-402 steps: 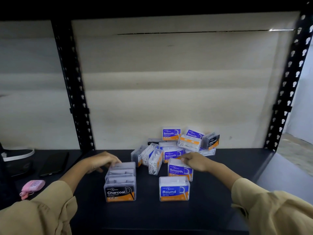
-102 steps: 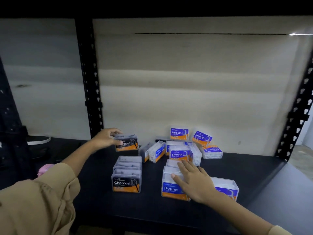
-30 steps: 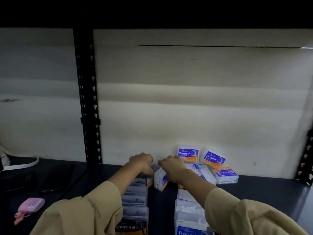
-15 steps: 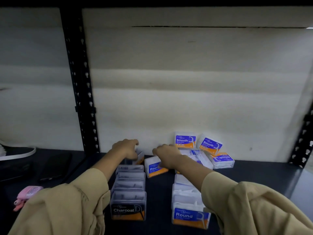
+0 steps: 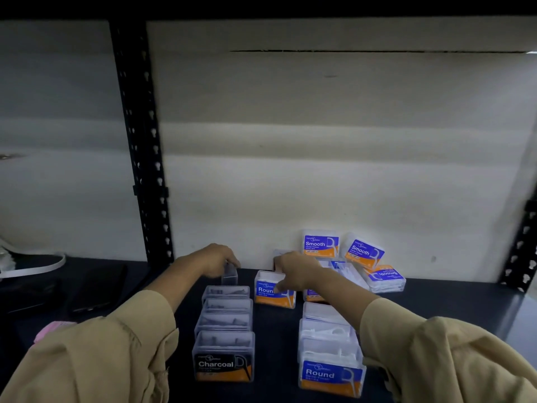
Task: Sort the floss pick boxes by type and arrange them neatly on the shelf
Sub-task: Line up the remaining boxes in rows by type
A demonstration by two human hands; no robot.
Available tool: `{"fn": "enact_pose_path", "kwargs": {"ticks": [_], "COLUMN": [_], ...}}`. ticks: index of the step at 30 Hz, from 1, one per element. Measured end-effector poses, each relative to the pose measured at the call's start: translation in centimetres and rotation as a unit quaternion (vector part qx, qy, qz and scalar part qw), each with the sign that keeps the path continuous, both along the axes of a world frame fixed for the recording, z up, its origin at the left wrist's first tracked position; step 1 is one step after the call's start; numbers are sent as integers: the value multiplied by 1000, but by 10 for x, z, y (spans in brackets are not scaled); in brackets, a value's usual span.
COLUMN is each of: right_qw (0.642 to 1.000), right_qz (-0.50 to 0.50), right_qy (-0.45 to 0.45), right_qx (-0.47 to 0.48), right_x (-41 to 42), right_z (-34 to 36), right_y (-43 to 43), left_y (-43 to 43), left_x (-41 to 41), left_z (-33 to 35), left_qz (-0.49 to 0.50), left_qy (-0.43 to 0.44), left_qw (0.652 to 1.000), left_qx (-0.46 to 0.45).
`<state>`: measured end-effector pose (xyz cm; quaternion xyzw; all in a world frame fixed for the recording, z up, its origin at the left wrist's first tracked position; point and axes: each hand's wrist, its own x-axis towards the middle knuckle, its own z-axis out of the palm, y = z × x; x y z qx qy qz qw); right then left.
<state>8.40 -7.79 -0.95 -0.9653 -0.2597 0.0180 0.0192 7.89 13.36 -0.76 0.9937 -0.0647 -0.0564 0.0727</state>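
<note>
Here, two hands reach to the back of a dark shelf (image 5: 441,303) among floss pick boxes.
The left hand (image 5: 216,258) curls its fingers over the top of a clear box (image 5: 230,275), which stands on end just behind the Charcoal row (image 5: 223,330). The right hand (image 5: 295,271) grips a loose Round box (image 5: 268,290) by its top right edge; the box sits on the shelf between the two rows, near the back of the Round row (image 5: 329,347). Smooth boxes (image 5: 321,244) lie jumbled against the back wall, just right of that hand. A dark phone (image 5: 98,286) lies far left.
</note>
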Motion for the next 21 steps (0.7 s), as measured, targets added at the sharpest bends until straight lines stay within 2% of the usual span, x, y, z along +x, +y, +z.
{"fn": "enact_pose_path", "kwargs": {"ticks": [9, 21], "right_qw": [998, 997], "right_qz": [-34, -48], "right_qy": [36, 9], "right_qx": [39, 57], "right_x": [-3, -18], "right_z": [5, 15], "right_y": [-8, -6], "left_y": [-5, -10], "left_x": [11, 9], "left_z": [6, 7], "left_qz": [-10, 22], "left_qy": [8, 15], "left_qw": [997, 998], "left_qx": [78, 63]}}
